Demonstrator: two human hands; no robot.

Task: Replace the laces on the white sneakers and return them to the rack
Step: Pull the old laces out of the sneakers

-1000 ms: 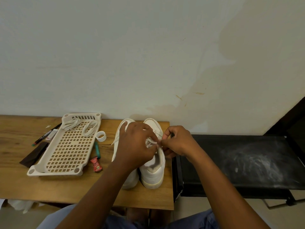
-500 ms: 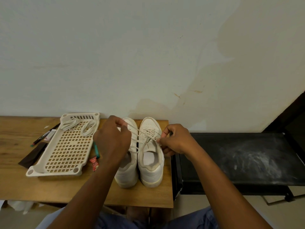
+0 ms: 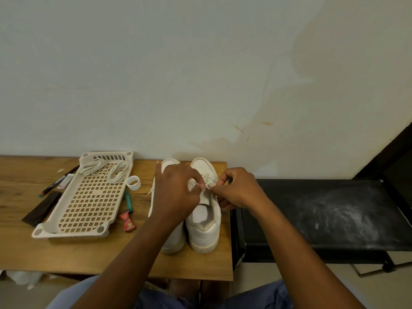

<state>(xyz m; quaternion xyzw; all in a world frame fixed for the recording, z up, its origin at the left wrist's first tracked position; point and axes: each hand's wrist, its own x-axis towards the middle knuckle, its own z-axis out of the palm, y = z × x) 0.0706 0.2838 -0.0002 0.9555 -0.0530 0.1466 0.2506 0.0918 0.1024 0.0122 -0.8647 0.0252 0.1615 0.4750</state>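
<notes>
Hands [image 3: 178, 192] pinching lace [image 3: 207, 188] above right sneaker [image 3: 204, 224]

rack [image 3: 89, 197] left of sneakers [image 3: 204, 219] | laces [image 3: 104, 169] in rack | both on table [image 3: 26, 246]

A wooden desk [image 3: 26, 253] stands against a pale, stained wall [image 3: 200, 74]. Near the desk's far left edge lie a black marker [image 3: 58, 181] and a small white packet [image 3: 66, 181] just beside it, with a dark brown strip of fabric [image 3: 41, 208] nearer the front. Toward the middle sit a white tape roll [image 3: 133, 183], a teal lighter [image 3: 129, 201] and a small red sachet [image 3: 127, 223]. To the right of the desk is a black bench [image 3: 323, 215] with white dusty smears.
</notes>
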